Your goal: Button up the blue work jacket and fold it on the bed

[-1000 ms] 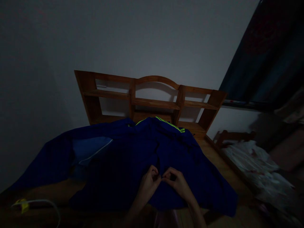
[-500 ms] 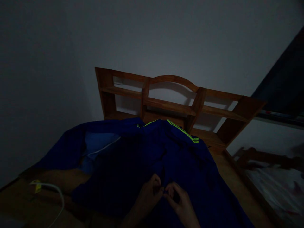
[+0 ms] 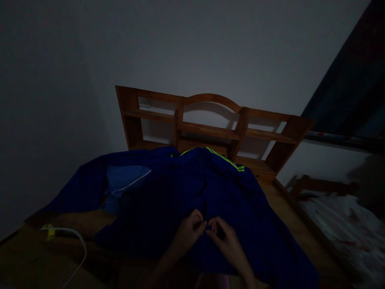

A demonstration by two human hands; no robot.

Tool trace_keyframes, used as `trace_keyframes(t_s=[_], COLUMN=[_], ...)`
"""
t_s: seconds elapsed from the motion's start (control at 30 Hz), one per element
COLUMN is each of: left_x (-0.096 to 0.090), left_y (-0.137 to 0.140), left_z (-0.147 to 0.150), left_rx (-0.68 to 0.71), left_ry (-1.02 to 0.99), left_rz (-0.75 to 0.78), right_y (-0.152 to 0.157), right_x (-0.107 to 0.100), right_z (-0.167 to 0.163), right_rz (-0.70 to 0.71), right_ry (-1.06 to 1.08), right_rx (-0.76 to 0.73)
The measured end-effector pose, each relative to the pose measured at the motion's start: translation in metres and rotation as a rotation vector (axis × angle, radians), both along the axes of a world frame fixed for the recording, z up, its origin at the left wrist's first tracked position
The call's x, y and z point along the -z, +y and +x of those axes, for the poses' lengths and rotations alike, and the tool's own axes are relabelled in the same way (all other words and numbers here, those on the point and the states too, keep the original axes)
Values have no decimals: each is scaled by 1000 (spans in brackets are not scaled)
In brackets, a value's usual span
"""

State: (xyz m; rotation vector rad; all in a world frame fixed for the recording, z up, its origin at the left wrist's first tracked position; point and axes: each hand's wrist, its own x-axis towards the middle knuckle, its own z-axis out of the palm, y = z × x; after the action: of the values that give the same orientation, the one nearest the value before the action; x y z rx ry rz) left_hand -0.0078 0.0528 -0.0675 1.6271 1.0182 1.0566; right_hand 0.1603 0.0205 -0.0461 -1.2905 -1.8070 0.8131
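Note:
A dark blue jacket [image 3: 162, 188] with yellow-green stripes along its shoulder lies spread out in front of me, one sleeve reaching to the left. My left hand [image 3: 190, 229] and my right hand [image 3: 224, 237] meet low along its middle front line, fingertips a short gap apart. Each hand pinches thumb against fingers, apparently on the jacket's front edges; the dim light hides exactly what sits between the tips. Under the left sleeve a lighter blue cloth [image 3: 126, 176] with a white line shows.
A wooden shelf unit [image 3: 207, 129] stands behind the jacket against the grey wall [image 3: 192, 48]. At lower left a white cable [image 3: 82, 245] with a yellow tag [image 3: 50, 232] curves over the wooden surface. To the right are white bedding [image 3: 345, 220] and a dark curtain [image 3: 345, 92].
The view has shifted slightly, showing more of the room on the right and the jacket's lower edge. Both hands keep their pinch at the jacket's front, appearing a little higher in view.

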Motion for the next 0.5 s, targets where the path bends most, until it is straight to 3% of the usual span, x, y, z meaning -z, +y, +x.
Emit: trace_keyframes(t_s=[0.3,0.5], left_x=[8,5], left_y=[2,3], left_z=[2,1], left_rx=[-65,-32], left_ry=[22,-6], left_rz=[2,-13], right_y=[-1,-1], right_x=[0,-2], right_z=[1,3], right_rz=[4,7], right_ry=[33,38], right_rx=[-17,-20])
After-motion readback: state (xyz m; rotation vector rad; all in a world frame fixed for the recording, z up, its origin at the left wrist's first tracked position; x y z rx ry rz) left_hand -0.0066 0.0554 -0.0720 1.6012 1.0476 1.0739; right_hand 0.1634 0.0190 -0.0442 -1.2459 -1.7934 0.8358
